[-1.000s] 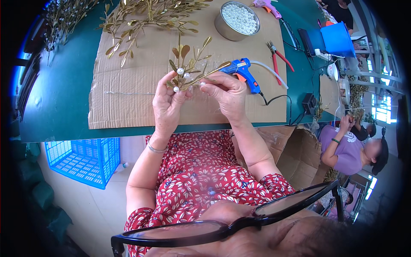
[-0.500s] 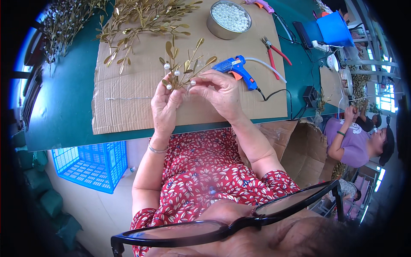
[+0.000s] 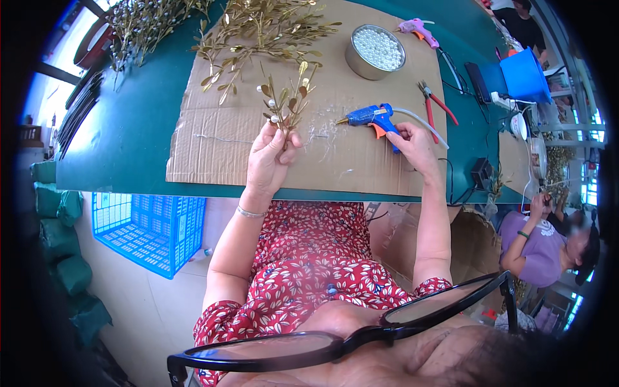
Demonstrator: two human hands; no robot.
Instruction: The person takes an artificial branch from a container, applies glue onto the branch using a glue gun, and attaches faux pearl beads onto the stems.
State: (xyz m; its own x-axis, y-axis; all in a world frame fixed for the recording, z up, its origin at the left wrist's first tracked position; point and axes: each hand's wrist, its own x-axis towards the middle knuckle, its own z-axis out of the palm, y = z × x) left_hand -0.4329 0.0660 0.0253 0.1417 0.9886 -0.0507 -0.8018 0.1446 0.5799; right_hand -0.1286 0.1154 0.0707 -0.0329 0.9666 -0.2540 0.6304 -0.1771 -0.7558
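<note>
My left hand (image 3: 274, 157) is closed round the lower stem of a gold-leaved sprig (image 3: 293, 104), held upright above the cardboard. A few white pearl beads sit along the sprig's left side. To the right, my right hand (image 3: 416, 149) grips the handle of a blue glue gun (image 3: 373, 116) with an orange trigger. The gun's nozzle points left, toward the sprig, with a gap between them. A clear glue stick (image 3: 420, 120) sticks out of its back. Fine glue strings (image 3: 329, 132) lie on the cardboard between my hands.
Flat cardboard (image 3: 216, 158) covers part of the green table (image 3: 116, 151). A metal bowl (image 3: 369, 69) of pearls, red-handled pliers (image 3: 442, 106), a pink glue gun (image 3: 418, 29) and gold branches (image 3: 258, 35) lie farther back. A blue crate (image 3: 149, 226) stands below left; a co-worker (image 3: 538, 248) sits right.
My right hand has left the sprig, moved right and taken hold of the blue glue gun's handle. My left hand keeps the sprig, now more upright. The whole view has shifted slightly.
</note>
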